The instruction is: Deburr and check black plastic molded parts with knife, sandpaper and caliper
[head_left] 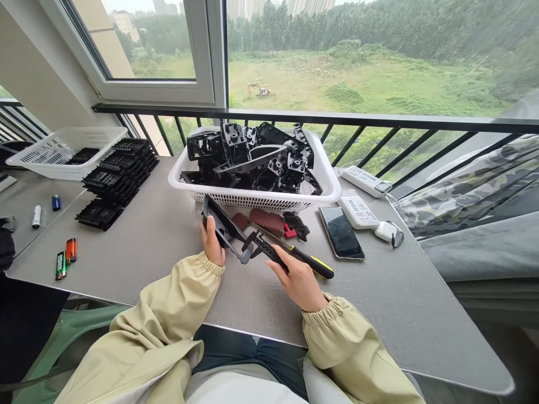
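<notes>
My left hand [213, 242] grips a long black plastic part [227, 227] by its left side, in front of the white basket. A black caliper [269, 251] is held in my right hand [300, 281], its jaws at the lower right end of the part. Whether the jaws touch the part is too small to tell. Behind both hands, the white basket [332, 182] holds a heap of black plastic parts [252, 157]. A yellow and black handled tool [315, 264] lies just beyond my right hand, near a reddish-brown block [266, 222] and a small red piece [289, 230].
A phone [341, 233], white boxes [359, 210] and an earphone case [387, 232] lie on the right of the grey table [404, 297]. Stacked black grids [120, 174], another white basket [46, 151] and several batteries [71, 250] are on the left. Railing and window stand behind.
</notes>
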A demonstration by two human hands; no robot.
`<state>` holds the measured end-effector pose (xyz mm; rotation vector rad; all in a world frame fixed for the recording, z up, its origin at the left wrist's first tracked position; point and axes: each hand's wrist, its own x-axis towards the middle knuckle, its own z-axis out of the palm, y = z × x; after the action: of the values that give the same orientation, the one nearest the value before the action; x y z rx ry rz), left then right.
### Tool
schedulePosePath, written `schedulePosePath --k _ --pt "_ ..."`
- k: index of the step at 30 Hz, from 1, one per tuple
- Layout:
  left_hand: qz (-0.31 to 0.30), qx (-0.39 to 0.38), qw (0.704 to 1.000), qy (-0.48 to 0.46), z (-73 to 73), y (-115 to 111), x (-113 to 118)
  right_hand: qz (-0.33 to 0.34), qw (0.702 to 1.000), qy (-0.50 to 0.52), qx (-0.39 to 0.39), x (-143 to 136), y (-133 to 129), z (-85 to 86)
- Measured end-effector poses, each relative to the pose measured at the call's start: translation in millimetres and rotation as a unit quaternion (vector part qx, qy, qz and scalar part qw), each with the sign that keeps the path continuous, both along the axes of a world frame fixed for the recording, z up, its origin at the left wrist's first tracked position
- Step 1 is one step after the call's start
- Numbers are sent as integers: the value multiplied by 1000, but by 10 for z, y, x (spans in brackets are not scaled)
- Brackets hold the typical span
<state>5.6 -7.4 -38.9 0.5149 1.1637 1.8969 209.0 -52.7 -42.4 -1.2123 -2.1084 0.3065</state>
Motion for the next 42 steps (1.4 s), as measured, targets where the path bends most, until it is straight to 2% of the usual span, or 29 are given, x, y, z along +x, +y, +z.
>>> schedulePosePath --k 3,9,12,14,18,20,23,28,30,33,35,38,40,42 --pt "30 7 999 -11 35 0 25 -18 1000 6 -10 -8 26 -14" --pt "-3 1 1000 -26 32 5 23 -143 987 65 -17 7 88 28" --pt "-27 3 999 -26 21 2 14 -173 977 125 -2 14 81 80" --pt "-42 4 999 -28 -4 -4 16 -154 976 157 -4 -2 57 106" --pt "-61 13 998 -15 -91 -37 52 -27 982 175 -59 -115 -11 111" --pt "-93 25 995 1 -118 -65 83 11 980 181 -86 -191 -31 102" --pt "-148 56 987 14 -92 -112 132 18 974 204 -100 -264 -9 104" --pt "-225 58 972 -24 65 -161 153 -2 970 221 -103 -236 121 171" --pt "-269 56 959 -65 120 -155 113 5 970 216 -114 -214 154 196" --pt "-343 42 922 -177 166 -109 24 9 974 202 -98 -196 153 202" --pt "-350 22 908 -229 170 -68 -20 11 980 186 -70 -187 130 191" --pt "-349 -46 908 -229 142 -37 -29 45 986 156 -28 -175 95 180" --pt "-393 -101 884 -233 116 -46 -14 80 988 134 -16 -169 83 184" --pt "-445 -119 853 -246 95 -65 -8 105 988 114 -19 -164 80 192"
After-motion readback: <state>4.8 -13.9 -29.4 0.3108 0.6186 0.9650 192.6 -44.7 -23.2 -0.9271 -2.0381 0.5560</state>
